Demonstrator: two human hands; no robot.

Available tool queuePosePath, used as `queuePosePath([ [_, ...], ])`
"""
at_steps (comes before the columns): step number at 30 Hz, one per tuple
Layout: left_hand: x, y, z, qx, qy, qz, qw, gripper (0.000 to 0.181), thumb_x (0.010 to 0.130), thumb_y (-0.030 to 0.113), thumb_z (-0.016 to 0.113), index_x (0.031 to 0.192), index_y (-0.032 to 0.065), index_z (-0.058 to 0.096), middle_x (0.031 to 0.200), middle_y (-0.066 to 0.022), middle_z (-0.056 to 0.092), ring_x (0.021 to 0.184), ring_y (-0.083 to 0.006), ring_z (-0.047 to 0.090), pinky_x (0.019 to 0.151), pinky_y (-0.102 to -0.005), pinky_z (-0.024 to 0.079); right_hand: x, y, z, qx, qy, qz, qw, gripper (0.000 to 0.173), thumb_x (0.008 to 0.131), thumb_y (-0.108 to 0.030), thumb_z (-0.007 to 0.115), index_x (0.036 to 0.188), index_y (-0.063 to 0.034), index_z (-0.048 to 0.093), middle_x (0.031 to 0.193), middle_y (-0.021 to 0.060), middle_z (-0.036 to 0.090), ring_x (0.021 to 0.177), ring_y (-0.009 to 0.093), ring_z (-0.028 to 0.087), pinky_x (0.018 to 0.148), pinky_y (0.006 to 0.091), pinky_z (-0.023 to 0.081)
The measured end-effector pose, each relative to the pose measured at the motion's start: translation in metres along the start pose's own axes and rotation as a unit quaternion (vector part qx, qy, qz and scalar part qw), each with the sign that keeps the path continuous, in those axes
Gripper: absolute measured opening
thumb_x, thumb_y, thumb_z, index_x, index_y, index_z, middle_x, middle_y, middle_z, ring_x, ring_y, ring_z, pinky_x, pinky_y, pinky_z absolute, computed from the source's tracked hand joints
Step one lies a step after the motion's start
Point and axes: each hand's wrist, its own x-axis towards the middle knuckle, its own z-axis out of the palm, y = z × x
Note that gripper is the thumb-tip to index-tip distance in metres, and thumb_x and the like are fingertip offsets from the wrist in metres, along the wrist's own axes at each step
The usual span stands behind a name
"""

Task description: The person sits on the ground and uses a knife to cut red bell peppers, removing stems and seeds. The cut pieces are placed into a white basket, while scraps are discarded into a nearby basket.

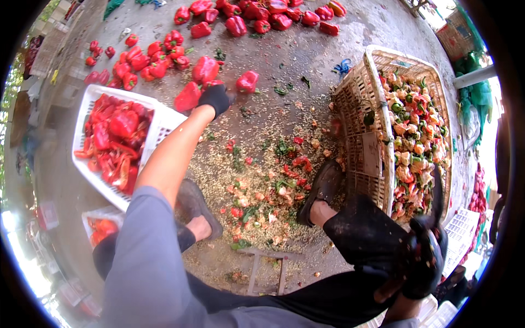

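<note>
My left hand (215,101), in a black glove, is stretched out over red bell peppers on the concrete floor. One red bell pepper (188,96) lies right beside it, and another (205,69) sits just beyond. The fingertips are hidden, so I cannot tell whether they grip a pepper. At the lower right, my right hand (424,258), gloved in black with bits stuck to it, is closed around a knife (437,194) whose dark, curved blade points up, in front of a basket. A single red bell pepper (247,82) rests to the right of my left hand.
A white plastic crate (78,135) at left holds opened red peppers. The tall off-white plastic basket (363,102) at right is full of pepper cores and stems. More red peppers (262,12) lie at the back. Seeds and scraps (262,192) litter the floor between my shoes.
</note>
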Motion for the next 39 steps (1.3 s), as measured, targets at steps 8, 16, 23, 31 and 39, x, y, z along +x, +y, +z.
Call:
queuePosePath([
  [8,0.11,0.073,0.068,0.013,0.094,-0.099,0.991,0.065,0.078,0.045,0.069,0.123,0.0016,0.054,0.121,-0.0228,0.061,0.113,-0.0352,0.061,0.096,-0.0424,0.049,0.003,0.026,-0.034,-0.434,0.205,-0.208,0.852,0.042,0.095,-0.026,0.045,0.107,0.0123,0.059,0.088,0.0155,0.066,0.068,0.018,0.059,0.061,0.0267,0.046],
  [16,-0.054,0.089,0.05,-0.897,-0.168,-0.031,0.409,0.024,0.088,0.023,0.056,0.104,0.0069,0.065,0.103,-0.0119,0.068,0.098,-0.0285,0.064,0.082,-0.0446,0.054,-0.011,0.023,-0.006,-0.342,0.121,-0.07,0.929,0.031,0.087,-0.023,0.057,0.102,0.0031,0.061,0.093,0.0132,0.066,0.073,0.016,0.06,0.068,0.0289,0.047],
  [23,-0.248,0.187,-0.052,-0.868,-0.187,0.151,0.436,0.076,0.087,0.047,0.065,0.141,0.0005,0.038,0.133,-0.0176,0.053,0.125,-0.0295,0.051,0.108,-0.0449,0.039,-0.009,0.003,0.056,-0.151,-0.147,0.023,0.977,0.02,0.1,-0.019,0.051,0.098,-0.0013,0.059,0.075,-0.0044,0.052,0.067,0.003,0.045,0.059,0.0215,0.038],
  [31,-0.374,0.184,-0.127,-0.779,-0.112,0.196,0.585,0.049,0.094,0.027,0.063,0.132,-0.0007,0.049,0.12,-0.0079,0.06,0.11,-0.0165,0.058,0.099,-0.0334,0.044,-0.057,0.053,0.096,-0.121,-0.188,-0.09,0.971,0.017,0.099,-0.018,0.054,0.093,-0.0024,0.058,0.065,-0.0041,0.051,0.057,0.002,0.044,0.049,0.0227,0.037],
  [39,-0.412,0.127,-0.144,-0.851,0.011,0.232,0.472,0.04,0.097,0.024,0.058,0.131,0.0059,0.049,0.12,-0.0055,0.059,0.112,-0.0165,0.057,0.101,-0.0354,0.044,-0.157,0.114,0.084,-0.182,-0.376,0.05,0.907,0.021,0.098,-0.018,0.053,0.092,-0.0003,0.062,0.072,-0.0011,0.06,0.069,0.007,0.055,0.063,0.0293,0.047],
])
